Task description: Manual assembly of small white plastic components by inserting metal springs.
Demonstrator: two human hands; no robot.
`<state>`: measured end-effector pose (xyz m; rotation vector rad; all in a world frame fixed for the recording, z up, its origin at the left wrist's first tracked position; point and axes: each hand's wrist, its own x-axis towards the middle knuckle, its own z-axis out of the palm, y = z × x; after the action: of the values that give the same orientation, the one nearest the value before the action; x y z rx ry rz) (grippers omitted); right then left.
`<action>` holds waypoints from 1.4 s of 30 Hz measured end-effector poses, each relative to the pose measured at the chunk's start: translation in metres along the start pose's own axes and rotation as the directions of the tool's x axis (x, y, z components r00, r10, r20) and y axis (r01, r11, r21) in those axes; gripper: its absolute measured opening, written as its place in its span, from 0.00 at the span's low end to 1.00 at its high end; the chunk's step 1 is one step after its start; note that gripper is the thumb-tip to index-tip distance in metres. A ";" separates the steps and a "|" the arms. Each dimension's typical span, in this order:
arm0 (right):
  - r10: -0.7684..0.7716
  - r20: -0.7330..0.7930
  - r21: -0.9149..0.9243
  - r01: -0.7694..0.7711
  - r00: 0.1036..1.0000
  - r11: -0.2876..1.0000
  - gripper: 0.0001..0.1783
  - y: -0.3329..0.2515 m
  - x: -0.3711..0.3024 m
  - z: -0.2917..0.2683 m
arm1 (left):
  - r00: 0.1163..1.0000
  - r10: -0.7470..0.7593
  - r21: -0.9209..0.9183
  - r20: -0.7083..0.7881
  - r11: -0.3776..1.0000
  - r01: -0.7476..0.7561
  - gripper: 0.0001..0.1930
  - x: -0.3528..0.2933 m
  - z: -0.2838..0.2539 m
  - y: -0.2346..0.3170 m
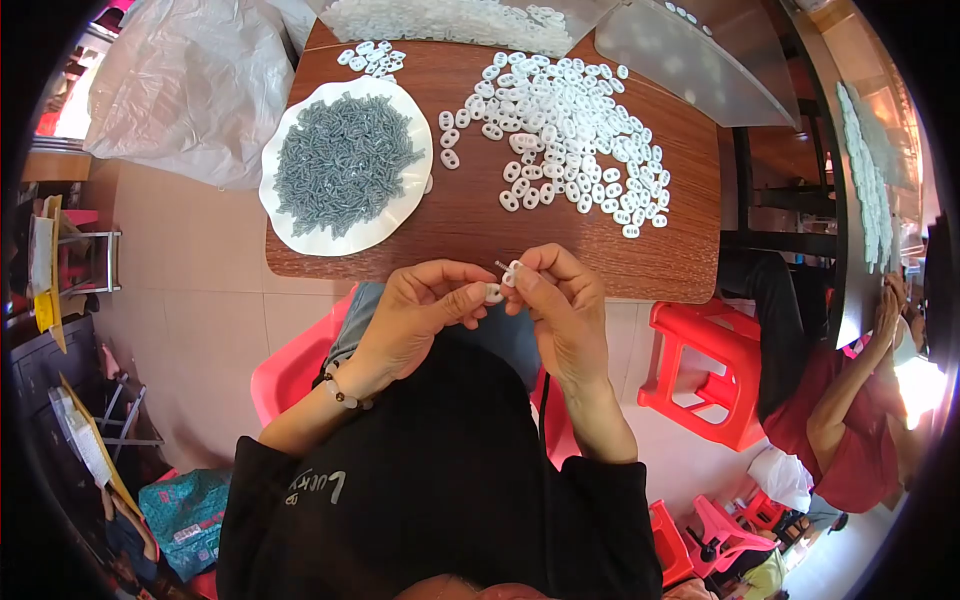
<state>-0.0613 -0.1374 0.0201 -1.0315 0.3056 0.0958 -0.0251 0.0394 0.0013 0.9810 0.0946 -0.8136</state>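
Observation:
My left hand (pixel 425 312) pinches a small white oval piece with holes (pixel 493 293) between thumb and fingers. Close beside it, my right hand (pixel 562 305) grips a second white two-hole piece (pixel 511 274). A thin grey pin, perhaps a screw (pixel 500 265), sticks out of that piece toward the left. Both hands are just off the table's near edge, with their fingertips almost meeting. Ahead of them on the table lies a loose heap of the same white oval pieces (pixel 560 110). A white scalloped plate (pixel 277 222) at the left holds many small grey rod-like parts (pixel 345 165).
The brown wooden table (pixel 465 220) has a smaller white cluster (pixel 370 58) at its back left. Clear plastic bins (pixel 690 50) stand along the far side. A white plastic bag (pixel 190 95) is at the left, a red stool (pixel 700 375) at the right, near another person (pixel 845 430).

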 end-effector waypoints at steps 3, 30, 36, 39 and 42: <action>0.029 0.044 0.027 -0.030 0.999 0.999 0.07 0.000 0.001 0.003 | 0.997 0.074 -0.025 -0.002 0.997 -0.074 0.14 0.002 0.001 -0.005; -0.060 0.020 0.003 0.060 0.998 0.998 0.05 0.009 0.001 0.011 | 0.988 -0.061 -0.170 -0.143 0.985 0.036 0.13 0.004 0.013 -0.003; -0.039 0.021 0.021 0.038 0.999 0.999 0.06 0.011 0.000 0.012 | 0.994 -0.056 -0.137 -0.090 0.990 0.043 0.13 0.003 0.011 0.001; -0.045 0.019 0.023 0.044 0.999 0.999 0.06 0.013 0.000 0.012 | 0.993 -0.029 -0.115 -0.112 0.993 0.016 0.11 0.002 0.011 0.001; -0.055 0.003 0.000 0.055 0.998 0.998 0.05 0.011 0.001 0.011 | 0.989 -0.042 -0.124 -0.140 0.992 0.024 0.10 0.002 0.011 0.003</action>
<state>-0.0609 -0.1223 0.0164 -1.0390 0.2746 0.0475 -0.0242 0.0309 0.0087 0.9228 0.2814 -0.7586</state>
